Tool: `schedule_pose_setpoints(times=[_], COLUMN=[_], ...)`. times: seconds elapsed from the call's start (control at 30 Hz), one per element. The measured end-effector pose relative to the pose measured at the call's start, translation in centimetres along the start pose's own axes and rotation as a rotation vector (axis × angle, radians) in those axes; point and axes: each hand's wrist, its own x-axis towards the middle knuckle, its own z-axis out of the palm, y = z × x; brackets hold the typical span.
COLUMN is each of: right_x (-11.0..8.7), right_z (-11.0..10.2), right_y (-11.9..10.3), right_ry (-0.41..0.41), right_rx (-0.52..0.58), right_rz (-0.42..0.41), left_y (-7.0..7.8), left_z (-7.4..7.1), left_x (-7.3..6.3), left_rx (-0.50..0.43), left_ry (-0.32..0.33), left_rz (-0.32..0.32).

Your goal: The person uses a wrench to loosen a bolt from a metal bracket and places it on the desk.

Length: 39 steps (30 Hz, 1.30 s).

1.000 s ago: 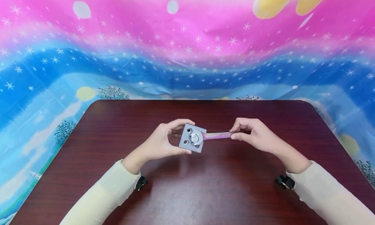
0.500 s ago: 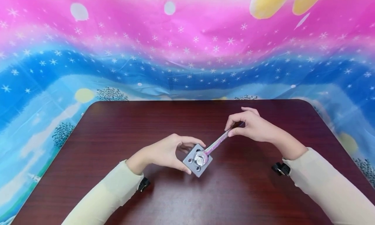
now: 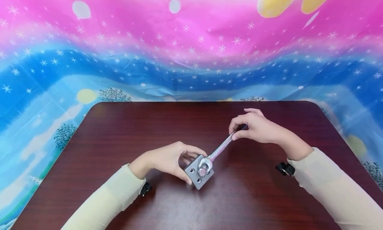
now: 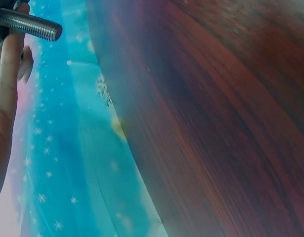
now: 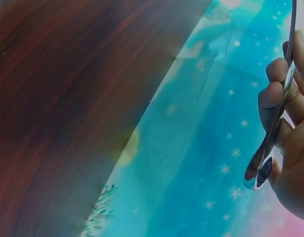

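Note:
My left hand [image 3: 169, 160] grips a small grey metal block [image 3: 195, 175] with holes by its edges, above the table. A bolt head [image 3: 202, 171] stands on the block's upper face. In the left wrist view the bolt's threaded shank [image 4: 33, 25] sticks out from the other side. My right hand [image 3: 254, 126] pinches a shiny wrench [image 3: 220, 147] near its far end. The wrench's open end lies at the bolt head; whether it fits around it or sits just off it I cannot tell. In the right wrist view the wrench's ring end [image 5: 263, 172] lies by the palm.
Both hands are over a dark reddish wooden table [image 3: 143, 120] with rounded far corners. A patterned pink and blue cloth [image 3: 191, 57] hangs behind it and at both sides. Black wrist cameras [image 3: 285, 169] sit at the sleeve cuffs.
The left hand has come nearer with the block, which has turned. The right hand has moved up and left, swinging the wrench from nearly level to a slant. The bolt head now shows lower in the wrench's mouth.

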Motion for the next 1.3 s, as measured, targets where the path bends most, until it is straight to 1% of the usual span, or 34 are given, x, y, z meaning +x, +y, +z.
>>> schedule_pose_setpoints(times=[0.1,0.17,0.23,0.3,0.4,0.47,0.6,0.7,0.77,0.9,1.0,1.13,1.3], right_x=[-0.9,-1.6,-2.1,-2.5,-3.0,-3.2,-3.6,-3.9,-4.0,-4.3,-4.4,-4.3,-4.3], right_z=[0.0,0.1,0.3,0.6,1.2,1.6,2.3,2.7,3.0,3.6,4.2,4.7,4.8], right_y=[0.9,1.3,1.6,1.8,2.0,2.0,1.9,1.6,1.4,1.0,0.6,0.1,-0.4], right_ry=[0.061,0.093,0.112,0.110,0.083,0.060,0.014,-0.009,-0.012,0.004,0.025,0.049,0.060], right_rx=[0.013,0.020,0.032,0.064,0.175,0.275,0.482,0.596,0.640,0.673,0.700,0.728,0.711], right_rz=[0.015,0.028,0.044,0.061,0.081,0.074,0.047,0.054,0.063,0.058,0.043,0.028,0.009], left_y=[-0.2,-0.3,-0.5,-0.6,-0.6,-0.6,-0.4,-0.2,-0.1,-0.1,0.0,0.1,0.4], left_z=[-0.3,-0.6,-0.8,-0.9,-1.0,-1.0,-0.8,-0.7,-0.6,-0.4,-0.3,0.0,0.3], left_x=[-0.5,-0.8,-0.9,-0.9,-0.6,-0.4,0.1,0.3,0.4,0.5,0.6,0.7,0.5], left_rx=[0.029,0.049,0.054,0.062,0.100,0.131,0.181,0.197,0.195,0.174,0.165,0.151,0.137], left_ry=[0.049,0.098,0.161,0.243,0.379,0.470,0.637,0.741,0.797,0.875,0.912,0.932,0.939], left_rz=[-0.011,-0.003,0.020,0.039,0.064,0.074,0.119,0.160,0.183,0.227,0.253,0.282,0.298])
